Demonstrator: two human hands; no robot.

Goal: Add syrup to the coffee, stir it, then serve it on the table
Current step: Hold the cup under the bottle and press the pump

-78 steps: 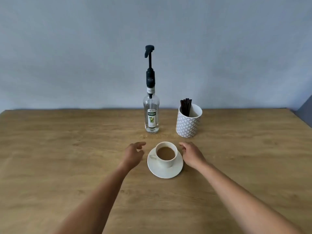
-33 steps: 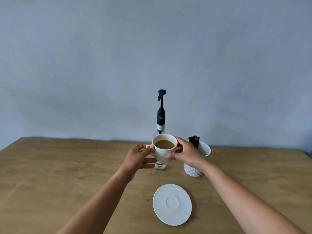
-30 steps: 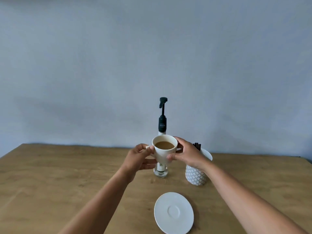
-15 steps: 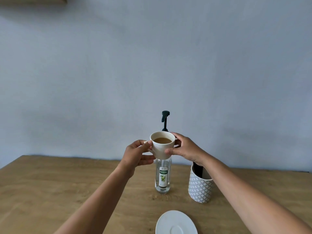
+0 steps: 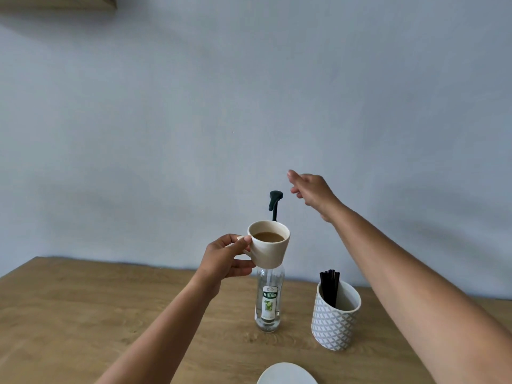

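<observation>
Left hand (image 5: 225, 259) has its grip pinching the handle of the coffee cup (image 5: 270, 245), raised off the bench (image 5: 83, 314) under the syrup bottle's (image 5: 269, 300) pump spout (image 5: 275, 199), I'd guess to catch the syrup. Right hand (image 5: 311, 191) hovers beside the pump head, grip spread and empty, likely to press it. Stirrer holder (image 5: 335, 320) stands right; saucer (image 5: 286, 374) bare at the bottom edge.

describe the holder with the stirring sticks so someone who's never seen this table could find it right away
On the wooden table, look toward the back edge near the blue-grey wall. Right of the clear syrup bottle with the black pump stands a white holder. It alone has a grey diamond pattern, and thin black sticks poke out of its top.
</observation>
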